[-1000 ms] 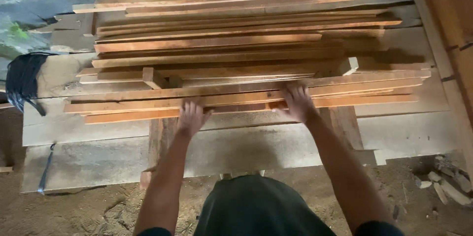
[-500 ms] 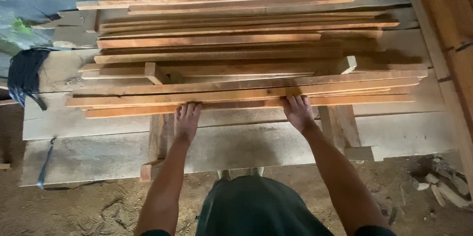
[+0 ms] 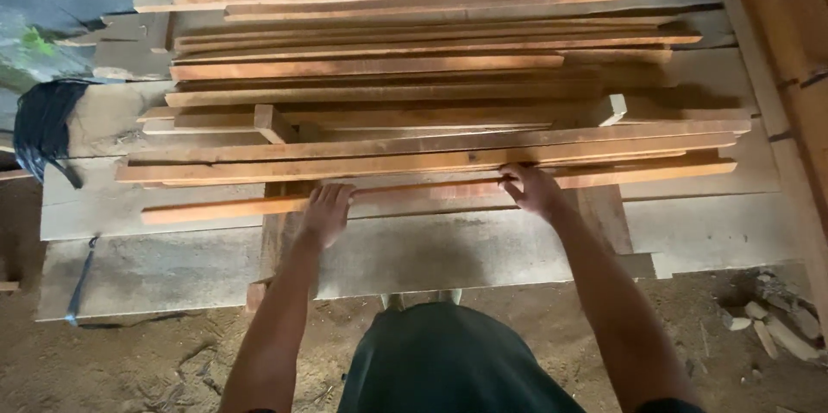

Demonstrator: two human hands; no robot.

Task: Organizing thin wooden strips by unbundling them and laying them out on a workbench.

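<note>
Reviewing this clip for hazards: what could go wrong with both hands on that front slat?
1. The front slat lies angled off the stack, left end lowest; it could slide off.
2. The left hand and right hand grip raw sawn wood bare, so splinters are likely.
3. Loose slats above sit unevenly and may shift onto the fingers.

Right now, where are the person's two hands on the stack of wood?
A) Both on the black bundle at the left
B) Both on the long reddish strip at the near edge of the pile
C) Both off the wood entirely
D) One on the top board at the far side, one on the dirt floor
B: the left hand and right hand both rest on the nearest reddish strip, at the front of the pile.
</note>
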